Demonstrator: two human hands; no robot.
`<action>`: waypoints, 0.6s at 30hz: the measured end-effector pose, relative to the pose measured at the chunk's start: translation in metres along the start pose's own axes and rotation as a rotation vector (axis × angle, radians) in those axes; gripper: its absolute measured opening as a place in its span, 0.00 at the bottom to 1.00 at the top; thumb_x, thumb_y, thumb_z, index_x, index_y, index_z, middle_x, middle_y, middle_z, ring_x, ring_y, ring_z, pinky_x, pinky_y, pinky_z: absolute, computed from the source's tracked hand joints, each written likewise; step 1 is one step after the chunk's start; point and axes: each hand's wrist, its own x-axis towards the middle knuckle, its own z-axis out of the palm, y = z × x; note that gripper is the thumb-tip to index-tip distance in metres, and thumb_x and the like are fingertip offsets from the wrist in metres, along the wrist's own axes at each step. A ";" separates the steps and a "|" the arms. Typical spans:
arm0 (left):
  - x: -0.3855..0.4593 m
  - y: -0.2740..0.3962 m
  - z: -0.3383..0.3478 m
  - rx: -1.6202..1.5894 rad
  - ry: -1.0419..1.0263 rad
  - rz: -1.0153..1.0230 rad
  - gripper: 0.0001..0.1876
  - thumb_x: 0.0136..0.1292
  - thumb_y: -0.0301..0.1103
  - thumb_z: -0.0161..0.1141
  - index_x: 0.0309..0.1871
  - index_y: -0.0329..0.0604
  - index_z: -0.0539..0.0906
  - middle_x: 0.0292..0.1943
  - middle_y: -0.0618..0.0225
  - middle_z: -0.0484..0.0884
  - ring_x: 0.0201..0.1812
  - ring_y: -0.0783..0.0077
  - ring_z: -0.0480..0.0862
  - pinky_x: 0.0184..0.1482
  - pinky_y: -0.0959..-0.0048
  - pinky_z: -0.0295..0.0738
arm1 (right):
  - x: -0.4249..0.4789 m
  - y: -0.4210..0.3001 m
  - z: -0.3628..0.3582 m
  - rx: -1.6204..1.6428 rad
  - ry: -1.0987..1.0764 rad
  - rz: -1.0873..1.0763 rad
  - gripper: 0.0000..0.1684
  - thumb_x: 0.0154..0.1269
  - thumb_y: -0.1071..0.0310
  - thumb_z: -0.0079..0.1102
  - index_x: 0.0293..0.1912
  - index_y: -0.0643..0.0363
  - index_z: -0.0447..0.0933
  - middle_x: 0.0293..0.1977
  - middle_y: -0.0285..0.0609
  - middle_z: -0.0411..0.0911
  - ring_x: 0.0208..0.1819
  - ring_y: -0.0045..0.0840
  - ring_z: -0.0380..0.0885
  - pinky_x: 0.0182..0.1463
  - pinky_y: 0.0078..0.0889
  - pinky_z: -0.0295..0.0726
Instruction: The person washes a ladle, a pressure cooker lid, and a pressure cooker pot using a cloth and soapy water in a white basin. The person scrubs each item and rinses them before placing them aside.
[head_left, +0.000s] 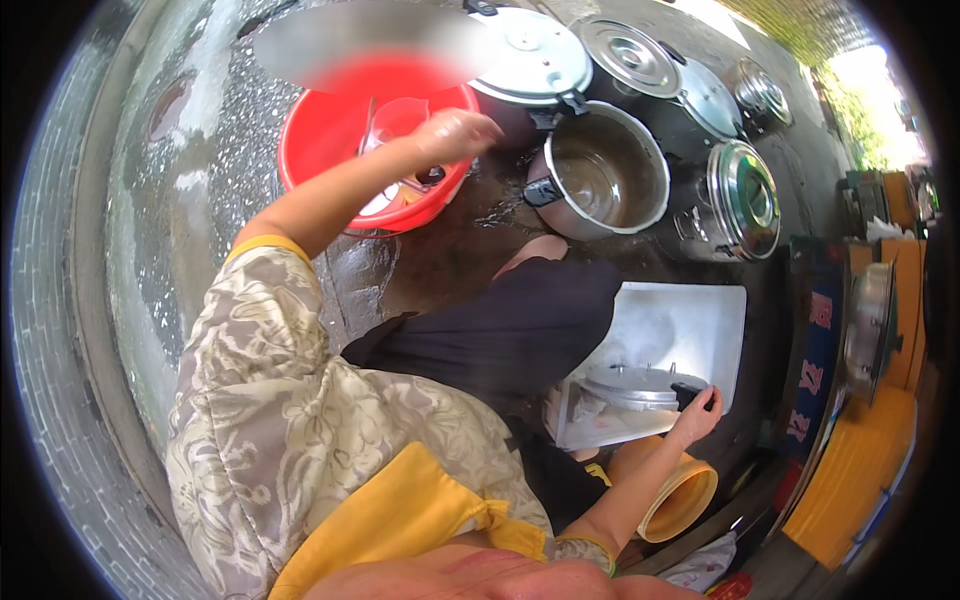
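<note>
My left hand (457, 137) hangs over the right rim of a red plastic tub (296, 150), fingers bent; whether it holds anything is not clear. Inside the tub lie a clear plastic scoop or cup (401, 112) and other small items, partly behind my forearm. To the right, my right hand (701, 414) grips the black handle (688, 394) of a metal pressure-cooker lid (630, 386). That lid is in a white rectangular basin (690, 315), beside my knee. An open pressure-cooker pot (600, 180), wet inside, stands on the floor beyond my knees.
Behind the open pot stand a pressure cooker with its lid on (532, 56), a pot with a round steel lid (630, 56) and a lidded steel pot (742, 199). A yellow plastic bucket (679, 499) lies under my right forearm. The concrete floor (360, 277) is wet.
</note>
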 end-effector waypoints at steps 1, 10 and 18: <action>-0.011 -0.030 -0.018 0.035 0.136 -0.096 0.11 0.59 0.34 0.61 0.45 0.46 0.84 0.42 0.58 0.85 0.42 0.60 0.85 0.47 0.65 0.79 | 0.005 0.003 -0.001 -0.030 0.007 -0.010 0.20 0.65 0.53 0.57 0.47 0.60 0.80 0.47 0.49 0.78 0.50 0.39 0.75 0.56 0.36 0.73; -0.075 -0.206 0.007 0.337 -0.907 -0.547 0.15 0.55 0.32 0.60 0.47 0.41 0.80 0.33 0.56 0.84 0.32 0.58 0.85 0.32 0.62 0.80 | 0.008 -0.003 0.006 -0.029 -0.096 0.048 0.23 0.67 0.53 0.54 0.49 0.63 0.78 0.48 0.49 0.79 0.50 0.37 0.77 0.55 0.33 0.73; -0.017 -0.215 0.096 0.297 -0.647 -0.116 0.14 0.55 0.45 0.63 0.38 0.46 0.86 0.41 0.56 0.85 0.44 0.54 0.83 0.46 0.59 0.76 | 0.004 0.010 -0.006 -0.061 -0.010 0.071 0.24 0.68 0.52 0.54 0.50 0.64 0.78 0.47 0.49 0.80 0.48 0.36 0.78 0.54 0.32 0.74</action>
